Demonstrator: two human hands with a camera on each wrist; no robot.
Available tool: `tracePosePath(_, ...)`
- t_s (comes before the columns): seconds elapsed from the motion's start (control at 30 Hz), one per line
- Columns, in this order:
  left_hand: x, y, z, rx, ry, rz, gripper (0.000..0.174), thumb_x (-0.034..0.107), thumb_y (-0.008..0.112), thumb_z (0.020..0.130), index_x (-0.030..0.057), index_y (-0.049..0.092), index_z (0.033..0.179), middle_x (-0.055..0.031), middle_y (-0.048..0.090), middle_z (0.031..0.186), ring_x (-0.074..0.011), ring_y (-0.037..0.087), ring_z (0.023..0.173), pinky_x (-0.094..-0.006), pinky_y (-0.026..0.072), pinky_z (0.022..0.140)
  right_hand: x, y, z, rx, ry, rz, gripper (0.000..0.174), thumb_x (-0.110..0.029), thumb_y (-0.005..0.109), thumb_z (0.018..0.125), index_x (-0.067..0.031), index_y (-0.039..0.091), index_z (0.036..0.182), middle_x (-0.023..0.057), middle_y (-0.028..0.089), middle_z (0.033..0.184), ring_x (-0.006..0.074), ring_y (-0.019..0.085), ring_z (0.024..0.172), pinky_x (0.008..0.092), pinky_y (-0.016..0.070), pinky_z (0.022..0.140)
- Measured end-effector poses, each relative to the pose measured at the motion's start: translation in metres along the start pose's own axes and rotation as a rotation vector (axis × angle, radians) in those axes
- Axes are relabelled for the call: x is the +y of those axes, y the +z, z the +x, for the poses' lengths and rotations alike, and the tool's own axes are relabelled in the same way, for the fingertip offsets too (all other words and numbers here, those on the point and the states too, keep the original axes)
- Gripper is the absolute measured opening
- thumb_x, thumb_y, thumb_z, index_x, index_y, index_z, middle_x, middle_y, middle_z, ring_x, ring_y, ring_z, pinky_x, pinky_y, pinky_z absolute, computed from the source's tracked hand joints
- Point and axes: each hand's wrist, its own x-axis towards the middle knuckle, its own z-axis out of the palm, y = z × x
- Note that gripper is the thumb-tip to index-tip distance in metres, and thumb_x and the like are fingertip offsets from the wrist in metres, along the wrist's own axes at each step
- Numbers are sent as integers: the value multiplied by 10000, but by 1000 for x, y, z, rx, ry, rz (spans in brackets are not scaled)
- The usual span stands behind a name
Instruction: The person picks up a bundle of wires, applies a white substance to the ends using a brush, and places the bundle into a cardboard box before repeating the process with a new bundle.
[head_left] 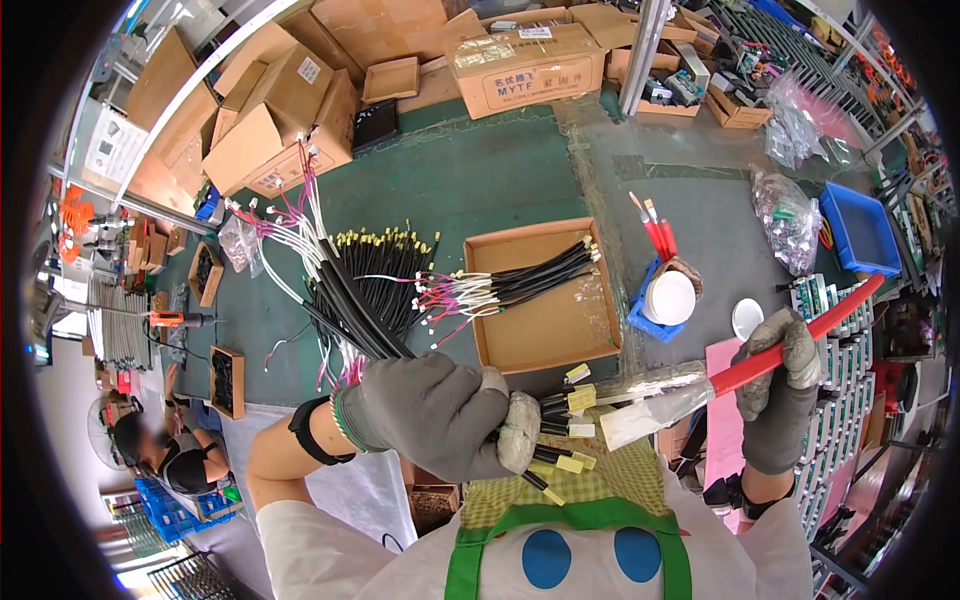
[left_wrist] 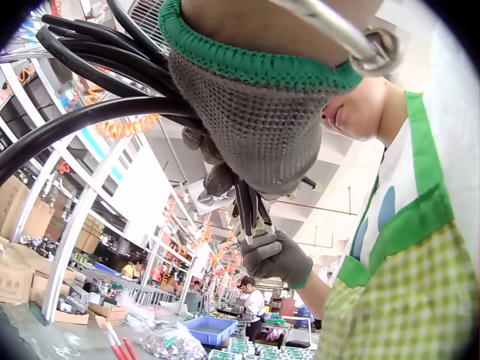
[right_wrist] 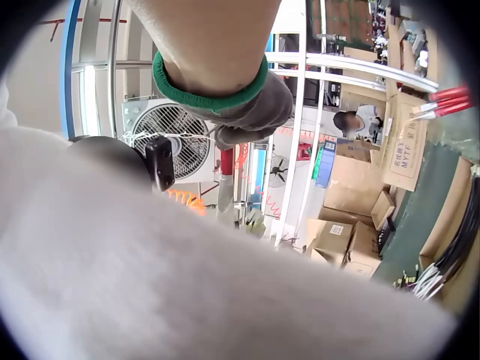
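Observation:
My gloved left hand (head_left: 430, 410) grips a bundle of black cables (head_left: 350, 290) in front of the apron. White and pink wires with small connectors fan out from its far end, while the yellow-tagged ends (head_left: 580, 400) stick out past the thumb. In my gloved right hand (head_left: 780, 390) is a paintbrush with a red handle (head_left: 845, 305). The brush's pale, wide end (head_left: 650, 412) points left and overlaps the tagged ends in the head view. The left wrist view shows both gloves close together, with the cables (left_wrist: 97, 112) running back over the left wrist.
A shallow cardboard tray (head_left: 545, 355) holds more cables, beside a pile of yellow-tipped black cables (head_left: 385, 270). A white cup (head_left: 670, 298) stands by red-handled brushes (head_left: 660, 238). Cardboard boxes (head_left: 525, 70) line the back; a blue bin (head_left: 860, 225) sits right. Another person (head_left: 175, 450) is at far left.

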Motion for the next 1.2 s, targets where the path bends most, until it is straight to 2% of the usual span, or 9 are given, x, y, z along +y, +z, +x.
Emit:
tracePosePath(0.47,-5,12,9,-57,34,27,177,165,557,608,10,494,550,-9,343,436,-105,296,317,-221,219,280,-8,0,12,-33,104,-224,384,-366,511,857,10,526,777,63,490,473,111,410,323,212,317,311)
tracePosePath(0.6,-11,13,4,-176,29,106,228,253,590,685,73,514,568,3,348,450,-109,358,329,-226,262,283,-16,-31,20,311,-150,-145,338,-341,500,864,-21,523,757,-2,421,454,45,333,337,183,248,334)
tracePosePath(0.73,-25,21,8,-223,92,108,146,220,610,732,95,555,680,1,360,487,-124,398,373,-249,273,304,23,-106,43,550,-283,-452,290,-328,521,856,-47,535,784,-28,445,523,25,344,401,181,240,373)
tracePosePath(0.8,-28,25,15,-280,-211,-208,169,218,600,773,86,571,875,-53,451,548,-214,489,460,-313,372,423,70,-150,57,498,-253,-504,291,-334,517,861,-52,533,790,-11,488,558,19,373,421,171,269,379)
tracePosePath(0.83,-29,34,14,-247,-353,-340,200,240,588,790,66,561,885,-79,487,583,-248,505,489,-327,387,452,92,-164,63,453,-175,-521,267,-300,536,854,-40,529,790,-2,507,574,41,413,438,188,314,395)
tracePosePath(0.87,-30,43,14,-212,-497,-464,235,262,576,808,45,551,896,-105,522,618,-281,522,518,-341,402,480,122,-180,72,426,-287,-680,239,-254,557,844,-18,530,812,7,523,592,70,442,472,218,350,431)
tracePosePath(0.9,-31,37,21,-372,-713,-586,285,289,563,829,17,534,909,-143,547,664,-320,524,549,-336,409,490,122,-162,70,384,-210,-765,212,-219,568,833,-11,543,804,11,524,596,89,459,508,238,369,469)
tracePosePath(1.0,-39,51,15,-413,-909,-810,348,326,518,870,-18,526,919,-113,514,558,-208,517,450,-272,399,447,161,-170,83,281,-121,-884,209,-206,545,840,-18,561,750,12,520,573,79,454,513,230,365,475)
tracePosePath(1.2,-35,50,24,-393,-981,-1011,429,392,426,904,-23,527,940,-13,485,527,-71,491,454,-207,416,442,161,-176,88,393,27,-447,237,-282,538,828,-47,570,808,4,545,610,35,420,473,185,312,411)
